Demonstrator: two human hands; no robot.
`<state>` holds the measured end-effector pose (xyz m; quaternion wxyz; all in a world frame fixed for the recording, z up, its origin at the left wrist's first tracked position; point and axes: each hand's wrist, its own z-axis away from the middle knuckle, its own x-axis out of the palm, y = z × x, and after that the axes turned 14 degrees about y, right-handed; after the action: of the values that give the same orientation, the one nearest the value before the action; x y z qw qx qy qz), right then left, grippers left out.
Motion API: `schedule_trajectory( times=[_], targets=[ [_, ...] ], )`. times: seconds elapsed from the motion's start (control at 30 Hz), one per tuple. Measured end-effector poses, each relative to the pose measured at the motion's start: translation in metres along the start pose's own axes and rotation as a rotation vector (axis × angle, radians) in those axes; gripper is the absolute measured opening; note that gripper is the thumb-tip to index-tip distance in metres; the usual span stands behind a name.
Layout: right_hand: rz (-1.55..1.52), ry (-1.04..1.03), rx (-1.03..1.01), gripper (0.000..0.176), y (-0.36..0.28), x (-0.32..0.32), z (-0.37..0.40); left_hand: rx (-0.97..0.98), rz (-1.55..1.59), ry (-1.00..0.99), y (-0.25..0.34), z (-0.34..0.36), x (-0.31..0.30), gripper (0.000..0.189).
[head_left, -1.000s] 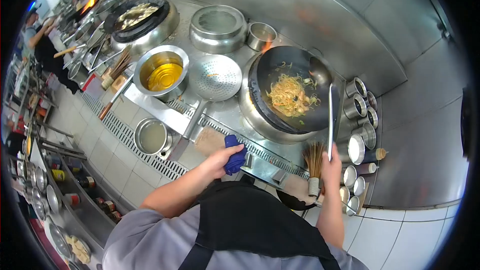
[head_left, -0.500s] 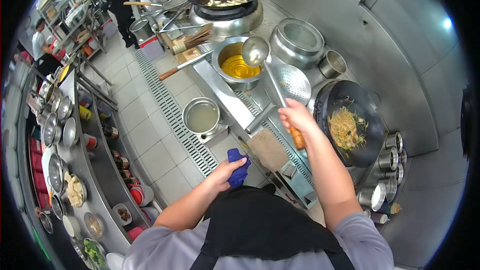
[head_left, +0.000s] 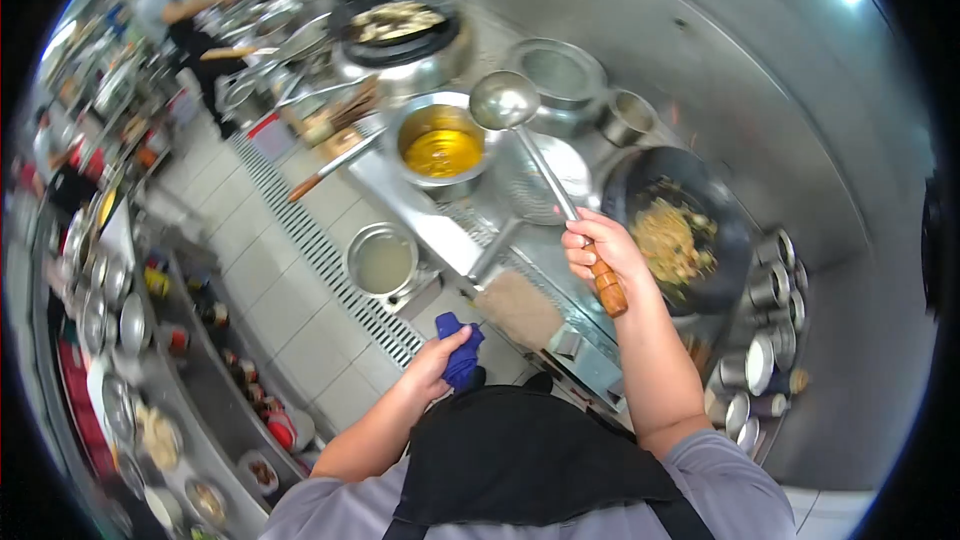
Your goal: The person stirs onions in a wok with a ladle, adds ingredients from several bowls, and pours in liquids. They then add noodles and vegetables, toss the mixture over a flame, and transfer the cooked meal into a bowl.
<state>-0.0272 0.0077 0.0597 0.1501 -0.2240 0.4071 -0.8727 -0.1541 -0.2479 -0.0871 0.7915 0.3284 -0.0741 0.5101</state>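
My right hand (head_left: 605, 248) is closed around the handle of a metal ladle (head_left: 505, 100), near where the wood meets the metal. The ladle's bowl hangs beside the rim of a pot of yellow oil (head_left: 443, 152), above a perforated strainer (head_left: 550, 175). A dark wok (head_left: 728, 240) with noodles (head_left: 672, 240) sits to the right, just beyond my right hand. Low in front of my body, my left hand (head_left: 432, 365) grips a folded blue cloth (head_left: 460, 352). A beige cloth (head_left: 520, 308) lies on the steel counter between my hands.
A pot of cloudy liquid (head_left: 382, 260) stands left of the counter. Farther back are another wok (head_left: 398, 25) with food and a covered pot (head_left: 560, 75). Metal cups (head_left: 770, 285) line the right side. Bowls fill the left shelf (head_left: 205, 390). A person (head_left: 185, 25) works at the upper left.
The view has turned, shifting the stove items leftward. The ladle is still in my right hand, its bowl now away from above the oil. The blue cloth remains in my left hand.
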Motion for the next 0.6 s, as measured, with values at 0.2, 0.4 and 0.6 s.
schedule_trajectory(
  times=[0.2,0.4,0.6],
  targets=[
    [-0.449,0.056,-0.114,0.035,0.008,-0.117,0.105,-0.176,-0.033,-0.296,0.010,-0.030,0.041,0.049],
    [1.154,1.253,-0.678,0.038,0.078,-0.264,0.100,-0.295,-0.289,-0.546,-0.007,-0.061,0.130,0.065],
    [0.588,0.941,-0.150,0.047,0.052,-0.235,0.081,-0.224,-0.558,-0.628,-0.034,-0.087,0.255,0.064]
  ],
)
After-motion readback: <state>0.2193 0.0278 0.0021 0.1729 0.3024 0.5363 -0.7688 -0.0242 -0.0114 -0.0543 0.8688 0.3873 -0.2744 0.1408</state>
